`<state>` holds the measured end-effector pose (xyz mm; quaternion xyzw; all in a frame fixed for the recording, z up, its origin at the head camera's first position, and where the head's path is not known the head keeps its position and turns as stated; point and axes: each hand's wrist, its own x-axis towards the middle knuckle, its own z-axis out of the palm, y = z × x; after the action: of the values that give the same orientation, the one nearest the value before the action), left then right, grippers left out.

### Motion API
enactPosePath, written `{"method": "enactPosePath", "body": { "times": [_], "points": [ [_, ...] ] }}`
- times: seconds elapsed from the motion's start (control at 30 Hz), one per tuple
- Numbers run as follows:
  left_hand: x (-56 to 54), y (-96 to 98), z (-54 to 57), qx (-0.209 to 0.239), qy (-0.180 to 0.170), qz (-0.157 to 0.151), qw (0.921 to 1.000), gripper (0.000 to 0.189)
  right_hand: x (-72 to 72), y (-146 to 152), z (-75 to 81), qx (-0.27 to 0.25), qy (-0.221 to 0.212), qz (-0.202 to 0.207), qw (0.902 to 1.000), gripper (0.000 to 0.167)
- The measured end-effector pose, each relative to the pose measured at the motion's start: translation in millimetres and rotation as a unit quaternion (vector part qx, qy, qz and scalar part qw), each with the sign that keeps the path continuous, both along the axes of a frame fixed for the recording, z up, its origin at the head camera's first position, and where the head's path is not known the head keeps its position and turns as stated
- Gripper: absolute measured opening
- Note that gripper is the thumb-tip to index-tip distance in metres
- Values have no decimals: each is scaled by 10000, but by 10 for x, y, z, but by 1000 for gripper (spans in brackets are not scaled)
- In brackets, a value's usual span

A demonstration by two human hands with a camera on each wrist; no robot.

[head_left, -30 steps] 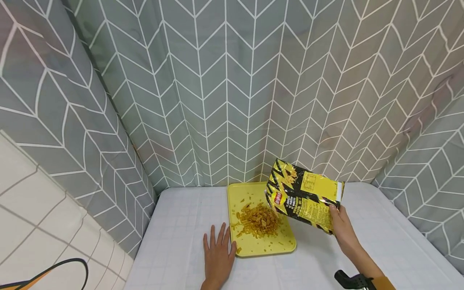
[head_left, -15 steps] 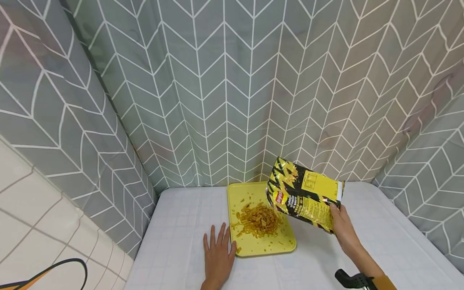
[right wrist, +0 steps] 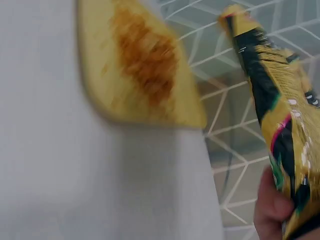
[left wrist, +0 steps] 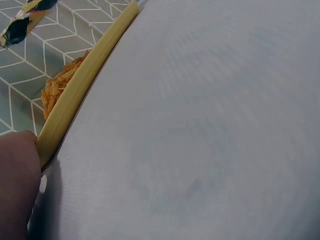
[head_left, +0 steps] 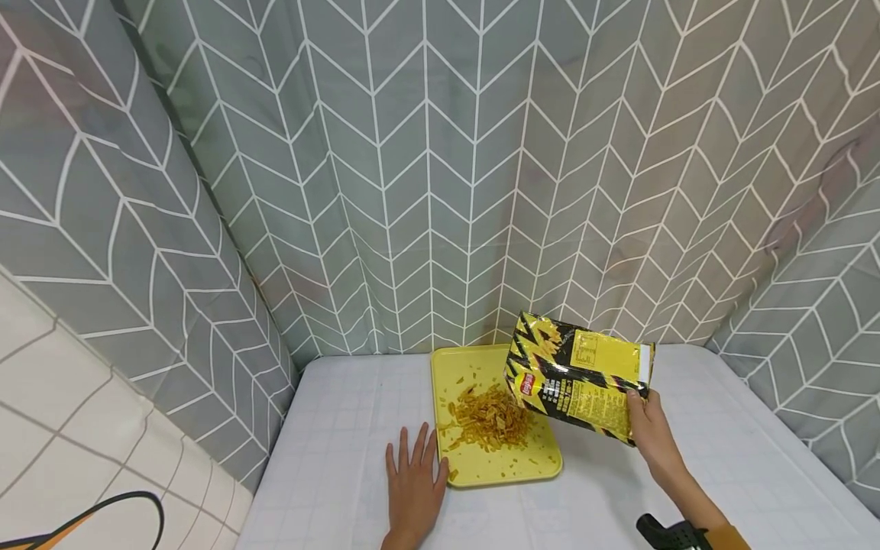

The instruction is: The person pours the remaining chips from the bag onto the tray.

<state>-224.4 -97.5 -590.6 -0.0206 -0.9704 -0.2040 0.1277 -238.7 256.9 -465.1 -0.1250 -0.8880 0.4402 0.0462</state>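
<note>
My right hand (head_left: 651,435) grips a yellow-and-black snack bag (head_left: 584,378) by its right end in the head view. The bag slants over the right side of a yellow tray (head_left: 505,475), its far end toward a heap of orange-brown snack strips (head_left: 491,420). Loose crumbs are scattered around that heap. Left of the tray, my left hand (head_left: 415,489) lies on the table with fingers spread, its thumb against the tray's edge. The right wrist view shows the bag (right wrist: 280,95) held above table height; whether its mouth is open cannot be seen.
A white cloth (head_left: 330,443) covers the table. Grey curtains (head_left: 440,191) with white chevron lines hang behind it and at both sides. White tiles (head_left: 62,428) show at the lower left, with a dark cable (head_left: 131,496) in front.
In my right hand, the snack bag's far end rises a little, then dips below where it was half a second ago. My left hand, the tray and the heap stay put.
</note>
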Motion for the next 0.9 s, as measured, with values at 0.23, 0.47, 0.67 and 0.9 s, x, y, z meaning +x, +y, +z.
{"method": "enactPosePath", "body": {
  "times": [0.23,0.47,0.67,0.9],
  "points": [
    [-3,6,-6,-3,-85,11,10000,55,33,-21,-5,842,532,93,9950,50],
    [-10,1,-13,10,-48,20,10000,55,35,-41,19,586,424,73,9974,55],
    [-9,-3,-14,-2,-66,-16,10000,55,42,-58,11,1041,663,116,9923,47],
    [2,-7,3,7,-66,-33,10000,55,36,-69,54,399,315,26,9987,58]
  ]
}}
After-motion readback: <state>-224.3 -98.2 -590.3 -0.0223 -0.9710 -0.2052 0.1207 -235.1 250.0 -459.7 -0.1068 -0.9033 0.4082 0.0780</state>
